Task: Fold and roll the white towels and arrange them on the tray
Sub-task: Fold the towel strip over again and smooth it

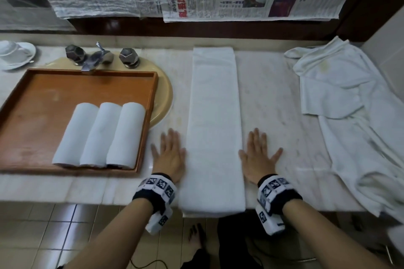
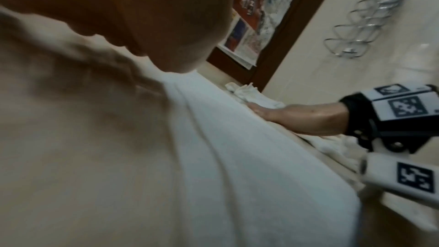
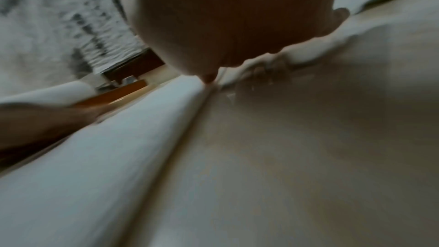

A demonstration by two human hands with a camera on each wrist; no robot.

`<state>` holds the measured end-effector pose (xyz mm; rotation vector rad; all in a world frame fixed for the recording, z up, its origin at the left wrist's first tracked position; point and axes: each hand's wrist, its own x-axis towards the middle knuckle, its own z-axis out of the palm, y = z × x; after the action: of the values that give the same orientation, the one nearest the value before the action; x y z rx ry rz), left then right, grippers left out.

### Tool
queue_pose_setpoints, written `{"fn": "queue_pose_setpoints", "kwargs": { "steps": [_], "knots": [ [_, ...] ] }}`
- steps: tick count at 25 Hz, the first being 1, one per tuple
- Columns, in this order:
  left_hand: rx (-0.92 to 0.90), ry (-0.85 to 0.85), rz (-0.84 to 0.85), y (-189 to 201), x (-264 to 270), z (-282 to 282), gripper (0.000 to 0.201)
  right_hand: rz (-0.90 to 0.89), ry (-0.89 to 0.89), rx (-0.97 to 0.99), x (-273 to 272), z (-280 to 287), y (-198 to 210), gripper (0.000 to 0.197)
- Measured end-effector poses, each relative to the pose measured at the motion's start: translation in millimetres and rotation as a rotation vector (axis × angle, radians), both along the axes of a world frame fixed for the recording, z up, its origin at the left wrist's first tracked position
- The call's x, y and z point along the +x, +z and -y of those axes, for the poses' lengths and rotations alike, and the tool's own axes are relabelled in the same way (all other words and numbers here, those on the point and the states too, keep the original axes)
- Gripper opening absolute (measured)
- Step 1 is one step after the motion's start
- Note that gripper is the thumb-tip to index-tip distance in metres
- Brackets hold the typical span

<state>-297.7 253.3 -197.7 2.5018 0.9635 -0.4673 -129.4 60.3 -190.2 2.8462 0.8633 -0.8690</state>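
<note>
A white towel folded into a long narrow strip lies lengthwise on the marble counter, its near end at the counter's front edge. My left hand lies flat on the counter against the strip's left side, fingers straight. On the strip's right side my right hand is spread flat on the marble, holding nothing. Three rolled white towels lie side by side in the brown wooden tray at the left. The left wrist view shows the strip and my right hand beyond it.
A heap of unfolded white towels covers the counter's right end and hangs over the edge. The tray sits over a beige sink with a metal tap behind it. A white cup and saucer stands far left.
</note>
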Motion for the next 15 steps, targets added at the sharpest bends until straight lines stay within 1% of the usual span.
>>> {"fn": "queue_pose_setpoints", "kwargs": {
  "steps": [2, 3, 4, 5, 7, 8, 9, 10, 11, 12, 13, 14, 15],
  "knots": [
    [-0.032, -0.203, 0.128, 2.4, 8.0, 33.9, 0.059, 0.041, 0.225, 0.083, -31.1, -6.2, -5.1, 0.063],
    [-0.033, -0.288, 0.145, 0.1, 6.6, 44.8, 0.058, 0.038, 0.294, 0.089, -39.2, -5.2, -8.9, 0.062],
    [0.001, -0.332, 0.121, -3.7, -0.1, 45.8, 0.058, 0.02, 0.29, 0.063, -38.4, -1.7, -11.5, 0.062],
    [0.033, -0.299, 0.083, -7.7, -7.7, 37.2, 0.058, -0.001, 0.213, 0.022, -29.8, 2.4, -11.5, 0.062],
    [0.041, -0.088, 0.033, -11.1, -23.2, 13.4, 0.059, -0.009, 0.011, -0.062, -9.1, 6.1, -4.0, 0.064],
    [0.05, 0.004, 0.042, -6.4, -29.6, 7.2, 0.059, 0.01, -0.031, -0.081, -4.9, 2.8, 3.5, 0.065],
    [0.071, 0.076, 0.106, -1.6, -31.7, 5.3, 0.057, 0.067, 0.001, -0.042, -5.2, -6.1, 9.3, 0.065],
    [0.084, 0.128, 0.211, 3.7, -28.9, 8.8, 0.051, 0.129, 0.086, 0.047, -9.1, -19.9, 16.6, 0.065],
    [0.066, 0.192, 0.314, 11.3, -23.9, 15.7, 0.043, 0.159, 0.214, 0.162, -15.1, -37.5, 20.0, 0.063],
    [0.017, 0.258, 0.377, 18.5, -17.7, 22.4, 0.035, 0.147, 0.362, 0.275, -20.7, -56.0, 24.3, 0.059],
    [-0.044, 0.316, 0.395, 22.2, -14.0, 28.1, 0.028, 0.107, 0.512, 0.355, -26.9, -72.9, 26.3, 0.053],
    [-0.095, 0.371, 0.388, 22.4, -12.3, 32.7, 0.023, 0.067, 0.654, 0.396, -31.0, -87.2, 27.0, 0.047],
    [-0.132, 0.417, 0.367, 21.7, -11.9, 35.4, 0.02, 0.053, 0.769, 0.394, -32.7, -99.0, 26.3, 0.041]
  ]
}}
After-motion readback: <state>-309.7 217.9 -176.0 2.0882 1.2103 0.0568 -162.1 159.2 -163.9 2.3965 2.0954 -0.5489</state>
